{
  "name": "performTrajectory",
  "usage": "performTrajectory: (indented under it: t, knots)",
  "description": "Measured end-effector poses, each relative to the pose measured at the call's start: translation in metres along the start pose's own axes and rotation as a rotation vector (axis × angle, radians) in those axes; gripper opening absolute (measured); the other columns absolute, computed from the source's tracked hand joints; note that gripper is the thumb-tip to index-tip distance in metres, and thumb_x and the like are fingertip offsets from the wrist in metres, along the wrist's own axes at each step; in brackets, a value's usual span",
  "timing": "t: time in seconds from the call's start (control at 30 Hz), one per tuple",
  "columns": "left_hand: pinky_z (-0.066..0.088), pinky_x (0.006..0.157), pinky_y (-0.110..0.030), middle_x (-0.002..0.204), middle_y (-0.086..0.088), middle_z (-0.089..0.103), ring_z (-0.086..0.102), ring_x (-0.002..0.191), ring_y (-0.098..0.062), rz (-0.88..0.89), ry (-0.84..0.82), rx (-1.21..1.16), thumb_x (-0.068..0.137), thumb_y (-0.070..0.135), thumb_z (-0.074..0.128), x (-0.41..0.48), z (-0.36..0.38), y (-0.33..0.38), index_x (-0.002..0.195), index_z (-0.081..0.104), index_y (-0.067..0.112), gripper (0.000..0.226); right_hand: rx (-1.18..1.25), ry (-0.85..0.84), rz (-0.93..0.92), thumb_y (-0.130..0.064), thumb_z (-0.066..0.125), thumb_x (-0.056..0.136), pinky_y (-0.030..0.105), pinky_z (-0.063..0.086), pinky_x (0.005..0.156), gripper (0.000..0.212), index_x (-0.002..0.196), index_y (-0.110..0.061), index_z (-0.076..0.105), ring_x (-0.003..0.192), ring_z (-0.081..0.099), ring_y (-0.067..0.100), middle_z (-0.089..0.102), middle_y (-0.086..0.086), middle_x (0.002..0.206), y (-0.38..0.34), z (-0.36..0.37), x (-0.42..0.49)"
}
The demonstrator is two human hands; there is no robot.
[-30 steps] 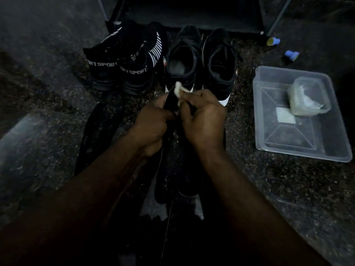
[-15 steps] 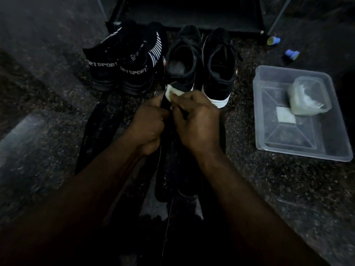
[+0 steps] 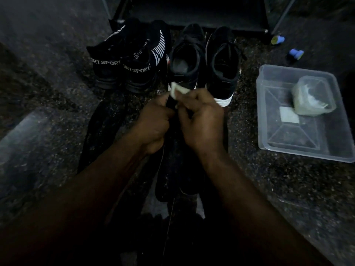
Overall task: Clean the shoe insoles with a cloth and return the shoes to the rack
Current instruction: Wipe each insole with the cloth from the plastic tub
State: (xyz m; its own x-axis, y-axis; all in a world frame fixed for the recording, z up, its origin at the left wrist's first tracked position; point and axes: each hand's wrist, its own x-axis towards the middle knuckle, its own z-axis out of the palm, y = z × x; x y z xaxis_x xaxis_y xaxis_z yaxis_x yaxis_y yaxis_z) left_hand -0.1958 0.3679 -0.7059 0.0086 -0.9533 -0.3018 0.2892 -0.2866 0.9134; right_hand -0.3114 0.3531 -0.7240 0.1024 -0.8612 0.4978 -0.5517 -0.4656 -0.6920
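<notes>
Dark insole held up over the floor, a white cloth at its top end

The left hand grips the insole's upper part, fingers curled round it; the right hand pinches the cloth against the insole's tip, just in front of the white-soled shoes; the SPORT shoes stand to their left, both pairs before the rack; a second insole lies on the floor at left; a clear tray sits well apart at right.
</notes>
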Motion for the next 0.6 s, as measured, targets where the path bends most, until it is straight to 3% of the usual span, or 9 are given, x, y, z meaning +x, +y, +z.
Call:
performTrajectory:
  t: [0.07, 0.17, 0.3, 0.4, 0.6]
  knots:
    - [0.058, 0.071, -0.022, 0.092, -0.006, 0.077, 0.074, 0.083, -0.015, 0.006, -0.007, 0.006, 0.088, -0.022, 0.04, -0.001, 0.0, 0.001, 0.12, 0.066, 0.008, 0.051, 0.015, -0.024, -0.019, -0.004, 0.063, 0.088, 0.032, 0.053, 0.072, 0.028, 0.11, -0.01, 0.08, 0.079, 0.064, 0.02, 0.065, 0.007, 0.088, 0.001, 0.001, 0.001]
    - [0.059, 0.086, -0.03, 0.109, -0.011, 0.076, 0.072, 0.099, -0.022, 0.007, -0.014, -0.007, 0.089, -0.021, 0.043, -0.001, 0.003, 0.003, 0.13, 0.065, 0.009, 0.056, -0.054, 0.11, 0.08, -0.006, 0.061, 0.087, 0.033, 0.054, 0.073, 0.031, 0.11, -0.013, 0.08, 0.078, 0.063, 0.017, 0.065, 0.006, 0.089, 0.018, -0.006, 0.009]
    - [0.056, 0.081, -0.032, 0.106, -0.015, 0.075, 0.072, 0.094, -0.024, 0.02, 0.041, 0.032, 0.086, -0.022, 0.042, 0.001, -0.003, 0.002, 0.131, 0.064, 0.002, 0.055, 0.004, -0.069, -0.041, -0.006, 0.062, 0.088, 0.037, 0.054, 0.074, 0.03, 0.112, -0.011, 0.079, 0.082, 0.064, 0.024, 0.064, 0.007, 0.089, -0.004, 0.001, -0.002]
    - [0.056, 0.091, -0.039, 0.119, -0.024, 0.072, 0.069, 0.102, -0.03, 0.031, 0.014, 0.011, 0.088, -0.02, 0.044, 0.002, 0.0, 0.003, 0.13, 0.064, 0.003, 0.053, -0.06, 0.052, 0.068, -0.007, 0.062, 0.086, 0.034, 0.054, 0.073, 0.031, 0.111, -0.013, 0.08, 0.078, 0.064, 0.02, 0.065, 0.005, 0.086, 0.014, -0.006, 0.008]
    - [0.058, 0.08, -0.031, 0.11, -0.022, 0.072, 0.07, 0.096, -0.028, 0.039, 0.01, 0.035, 0.086, -0.021, 0.043, 0.002, -0.005, 0.003, 0.129, 0.063, -0.003, 0.05, 0.02, -0.065, -0.02, -0.002, 0.063, 0.086, 0.036, 0.055, 0.074, 0.032, 0.112, -0.011, 0.079, 0.081, 0.065, 0.023, 0.066, 0.007, 0.089, 0.005, -0.003, -0.002]
